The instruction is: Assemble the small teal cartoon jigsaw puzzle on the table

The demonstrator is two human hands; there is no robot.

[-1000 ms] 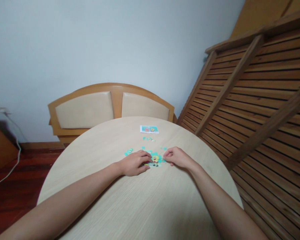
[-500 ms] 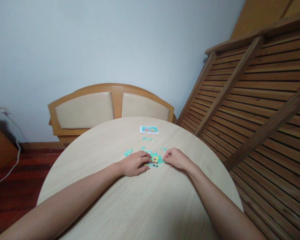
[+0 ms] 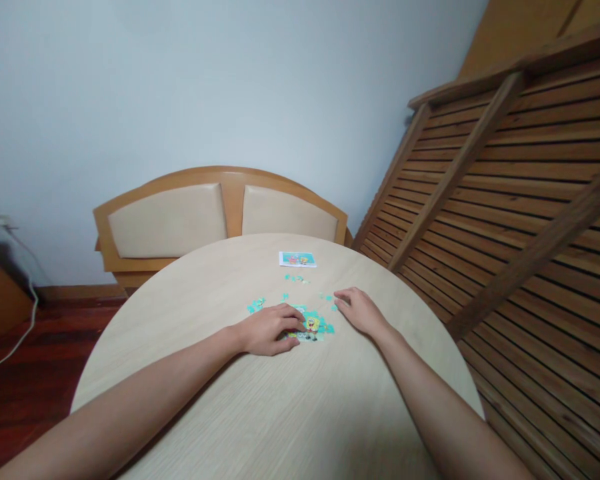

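Observation:
A partly joined jigsaw puzzle (image 3: 312, 325) with a yellow cartoon figure on turquoise lies flat on the round table (image 3: 260, 413). My left hand (image 3: 271, 329) rests over its left part, fingers spread and fingertips on it, hiding some of the picture. Just beyond the puzzle's right side, my right hand (image 3: 360, 311) is low over the table with fingers stretched out and apart. Close to its fingertips lie loose turquoise puzzle pieces (image 3: 329, 298); one touches or sits right by the thumb.
Further back is a small printed picture card (image 3: 297, 259), with a row of loose pieces (image 3: 297, 279) in front of it. More pieces (image 3: 256, 305) lie left of the puzzle. A padded headboard (image 3: 220, 220) stands behind the table; a slatted wooden frame (image 3: 510, 200) leans at right.
My right hand has left the puzzle's right edge, moving right and away from me, and its pinched fingers have opened. A turquoise piece now shows at that edge. My left hand stays put.

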